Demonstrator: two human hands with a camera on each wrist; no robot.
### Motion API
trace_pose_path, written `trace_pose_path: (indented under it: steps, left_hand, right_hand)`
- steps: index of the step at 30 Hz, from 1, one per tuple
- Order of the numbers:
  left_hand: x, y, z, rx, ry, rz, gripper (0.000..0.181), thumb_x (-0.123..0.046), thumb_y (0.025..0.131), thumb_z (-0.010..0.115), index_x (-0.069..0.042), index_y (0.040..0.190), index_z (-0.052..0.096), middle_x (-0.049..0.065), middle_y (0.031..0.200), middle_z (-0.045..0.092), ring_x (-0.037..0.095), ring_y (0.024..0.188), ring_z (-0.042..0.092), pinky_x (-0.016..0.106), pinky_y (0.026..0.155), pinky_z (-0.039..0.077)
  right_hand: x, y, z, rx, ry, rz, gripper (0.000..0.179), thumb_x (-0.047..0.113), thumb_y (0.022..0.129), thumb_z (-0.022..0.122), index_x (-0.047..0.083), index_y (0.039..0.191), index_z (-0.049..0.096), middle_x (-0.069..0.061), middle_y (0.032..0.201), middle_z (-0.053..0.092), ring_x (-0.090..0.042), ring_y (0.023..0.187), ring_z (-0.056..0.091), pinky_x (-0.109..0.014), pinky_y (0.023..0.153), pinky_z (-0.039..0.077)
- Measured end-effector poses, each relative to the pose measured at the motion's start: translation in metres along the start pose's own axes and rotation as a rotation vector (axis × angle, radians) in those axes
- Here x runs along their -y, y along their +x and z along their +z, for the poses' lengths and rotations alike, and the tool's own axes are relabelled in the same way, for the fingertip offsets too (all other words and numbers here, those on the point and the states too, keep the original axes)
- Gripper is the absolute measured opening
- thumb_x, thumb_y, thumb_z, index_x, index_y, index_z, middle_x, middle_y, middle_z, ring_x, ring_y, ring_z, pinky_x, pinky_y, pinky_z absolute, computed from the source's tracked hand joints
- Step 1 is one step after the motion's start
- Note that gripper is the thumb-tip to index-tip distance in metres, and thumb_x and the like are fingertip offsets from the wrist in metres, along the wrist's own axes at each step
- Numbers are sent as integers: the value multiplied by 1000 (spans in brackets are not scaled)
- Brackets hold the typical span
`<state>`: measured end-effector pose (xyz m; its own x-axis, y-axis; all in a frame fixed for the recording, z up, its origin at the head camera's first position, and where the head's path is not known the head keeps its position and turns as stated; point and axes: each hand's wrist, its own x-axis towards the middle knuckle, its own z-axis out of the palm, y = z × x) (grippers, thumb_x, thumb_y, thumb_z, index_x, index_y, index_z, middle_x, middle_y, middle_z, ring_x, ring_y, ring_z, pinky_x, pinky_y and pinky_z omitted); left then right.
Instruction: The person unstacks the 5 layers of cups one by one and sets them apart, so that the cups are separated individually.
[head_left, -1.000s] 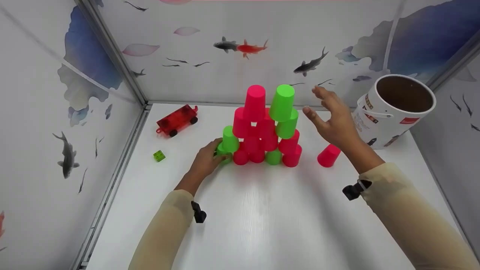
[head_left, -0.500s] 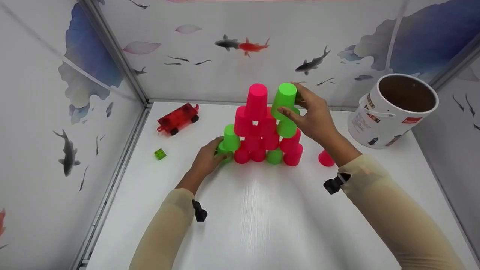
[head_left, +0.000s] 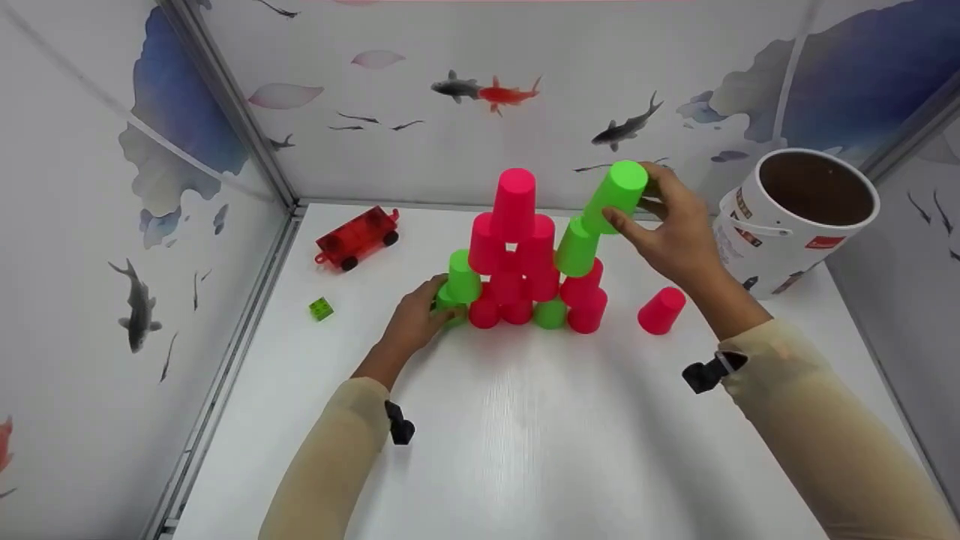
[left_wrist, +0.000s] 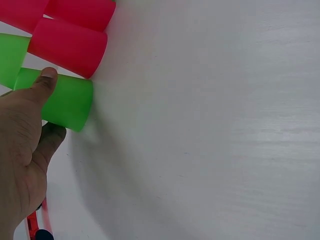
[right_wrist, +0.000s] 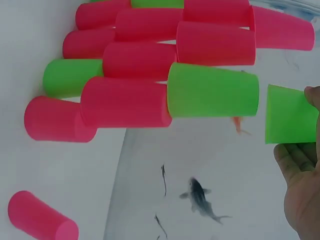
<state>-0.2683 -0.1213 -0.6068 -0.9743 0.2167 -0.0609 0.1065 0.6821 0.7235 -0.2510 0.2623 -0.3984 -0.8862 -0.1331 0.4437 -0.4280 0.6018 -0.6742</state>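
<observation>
Bright green tapered plastic cup (head_left: pixel 618 192), base upward and tilted: held in the air to the right of a tiered stack of inverted cups. Right hand (head_left: pixel 679 236): pinching it, thumb in front, fingers behind. Change: half a second ago this cup stood at the stack's upper right; it has since been drawn off to the right, and the right wrist view shows a gap between it and a matching green cup (right_wrist: pixel 212 91). Bearing on the work, as judged: one cup removed, the cup beneath left exposed, the remainder standing.

Pink-red plastic cup (head_left: pixel 515 204): at the summit, unmoved. Left hand (head_left: pixel 411 319): likewise unmoved, gripping the bottom-left green cup (left_wrist: pixel 70 100) between thumb and fingers. Loose pink-red cup (head_left: pixel 661 310): on the table, right of the stack.

Surface: white table (head_left: pixel 510 435), bearing also a translucent red toy wagon (head_left: pixel 356 238) with black wheels, a small lime-green block (head_left: pixel 321 309) and a white cylindrical bucket (head_left: pixel 772 259), brown inside.

Room: white wall panels (head_left: pixel 525 142) printed with fish; grey metal framing (head_left: pixel 225 97) at the corner.
</observation>
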Motion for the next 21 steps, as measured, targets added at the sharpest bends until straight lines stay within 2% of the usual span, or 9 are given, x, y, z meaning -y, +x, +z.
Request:
trace_pose_path:
  steps: [3, 6, 15, 21]
  left_hand:
    - [-1, 0, 0, 6, 3, -7, 73, -38, 103, 80, -24, 166, 47, 7, 153, 65, 29, 146, 60, 50, 125, 48]
    - [-2, 1, -1, 14, 1, -15, 73, -38, 103, 79, -24, 167, 46, 6, 156, 63, 29, 149, 57, 51, 127, 47]
    - [-3, 2, -2, 36, 5, -47, 75, -37, 104, 78, -25, 169, 42, 6, 161, 60, 29, 154, 53, 52, 130, 43]
    - [-2, 1, 0, 41, 4, -70, 75, -38, 104, 77, -25, 169, 41, 5, 161, 59, 29, 155, 52, 52, 130, 43]
  right_hand:
    - [-15, -11, -18, -30, -21, 53, 68, 18, 99, 86, 11, 158, 53, -11, 147, 66, -35, 139, 68, -29, 113, 56]
    - [-35, -26, -35, -42, -55, 132, 70, 20, 99, 86, 13, 159, 52, -11, 149, 64, -38, 142, 66, -31, 114, 55]
    - [-118, -81, -61, -42, -144, 350, 78, 17, 99, 85, 4, 162, 41, -24, 158, 58, -50, 146, 60, -58, 115, 50]
    - [-158, -112, -62, -1, -177, 517, 80, 28, 104, 80, 1, 164, 34, -31, 162, 52, -53, 148, 55, -65, 118, 48]
